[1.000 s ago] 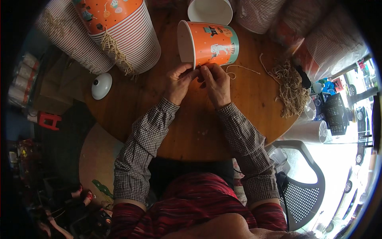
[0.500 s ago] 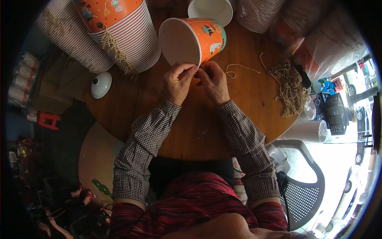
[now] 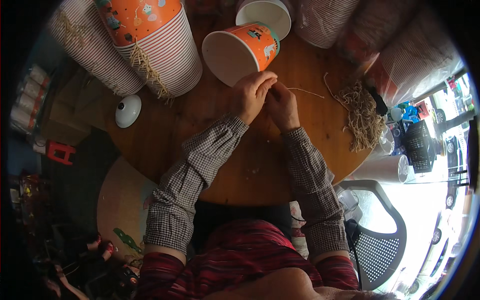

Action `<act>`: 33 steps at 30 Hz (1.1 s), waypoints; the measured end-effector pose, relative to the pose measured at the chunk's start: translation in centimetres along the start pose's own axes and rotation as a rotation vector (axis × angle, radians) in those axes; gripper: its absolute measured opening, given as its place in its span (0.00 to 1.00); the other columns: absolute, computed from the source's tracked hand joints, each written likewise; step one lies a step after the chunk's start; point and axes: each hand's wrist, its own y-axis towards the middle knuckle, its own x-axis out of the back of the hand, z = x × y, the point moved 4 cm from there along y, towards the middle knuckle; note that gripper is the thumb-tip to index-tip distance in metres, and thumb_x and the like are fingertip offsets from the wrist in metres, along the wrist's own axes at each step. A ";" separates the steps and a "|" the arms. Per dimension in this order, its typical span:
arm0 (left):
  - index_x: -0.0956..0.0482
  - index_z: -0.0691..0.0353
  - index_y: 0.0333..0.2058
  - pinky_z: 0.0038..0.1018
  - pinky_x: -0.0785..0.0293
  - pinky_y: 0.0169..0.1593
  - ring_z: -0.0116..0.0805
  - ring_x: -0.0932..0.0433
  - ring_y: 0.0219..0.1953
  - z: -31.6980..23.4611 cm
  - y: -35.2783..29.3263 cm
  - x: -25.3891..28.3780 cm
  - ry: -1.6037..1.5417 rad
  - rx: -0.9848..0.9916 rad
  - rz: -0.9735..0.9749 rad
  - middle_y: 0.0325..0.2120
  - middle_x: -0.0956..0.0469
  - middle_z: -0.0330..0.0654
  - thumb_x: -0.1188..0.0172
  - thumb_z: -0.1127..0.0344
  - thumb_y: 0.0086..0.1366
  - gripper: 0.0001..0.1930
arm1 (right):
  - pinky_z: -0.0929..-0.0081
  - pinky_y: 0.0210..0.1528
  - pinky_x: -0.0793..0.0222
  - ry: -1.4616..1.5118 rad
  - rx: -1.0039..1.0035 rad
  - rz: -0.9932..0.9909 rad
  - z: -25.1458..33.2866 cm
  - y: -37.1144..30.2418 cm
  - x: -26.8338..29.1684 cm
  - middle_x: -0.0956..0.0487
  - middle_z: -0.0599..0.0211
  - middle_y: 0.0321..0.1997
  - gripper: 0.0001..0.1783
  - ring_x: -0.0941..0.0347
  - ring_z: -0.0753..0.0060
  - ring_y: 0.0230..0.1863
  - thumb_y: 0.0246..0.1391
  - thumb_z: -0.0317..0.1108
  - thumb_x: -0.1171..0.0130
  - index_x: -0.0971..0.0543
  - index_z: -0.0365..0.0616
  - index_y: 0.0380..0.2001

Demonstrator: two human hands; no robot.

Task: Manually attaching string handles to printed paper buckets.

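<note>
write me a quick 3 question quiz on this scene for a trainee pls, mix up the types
1. True or false: the orange bucket just beyond the left hand and right hand is tipped over, not upright.

2. Which lies on the wooden tabletop, to the right of the right hand?
A) a red stool
B) a tangled bundle of beige cords
C) a gray chair

3. Fill in: the white lid near the table's left edge has a ____ knob.

Key: 1. True; 2. B; 3. black
</note>
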 end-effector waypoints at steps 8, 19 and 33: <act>0.26 0.64 0.42 0.28 0.24 0.36 0.37 0.20 0.34 4.3 -0.2 -1.7 -0.130 0.162 0.075 0.30 0.21 0.45 0.44 0.73 0.62 0.09 | 0.76 0.29 0.27 -0.169 0.074 -0.015 0.6 0.5 2.6 0.20 0.63 0.32 0.10 0.22 0.73 0.28 0.56 0.27 0.49 0.22 0.40 0.40; 0.23 0.64 0.37 0.26 0.24 0.37 0.36 0.19 0.35 4.4 -1.1 -1.5 -0.210 0.227 0.065 0.31 0.20 0.44 0.43 0.72 0.61 0.05 | 0.60 0.28 0.28 -0.626 0.452 0.100 3.1 -1.3 0.9 0.24 0.60 0.31 0.11 0.25 0.52 0.29 0.44 0.34 0.42 0.24 0.47 0.33; 0.30 0.59 0.46 0.26 0.23 0.36 0.33 0.19 0.35 4.0 -1.6 -1.9 -0.231 0.223 0.229 0.34 0.20 0.41 0.45 0.73 0.61 0.13 | 0.77 0.29 0.27 -0.268 0.339 -0.137 2.6 0.0 3.1 0.24 0.64 0.31 0.06 0.23 0.70 0.30 0.51 0.27 0.40 0.20 0.40 0.34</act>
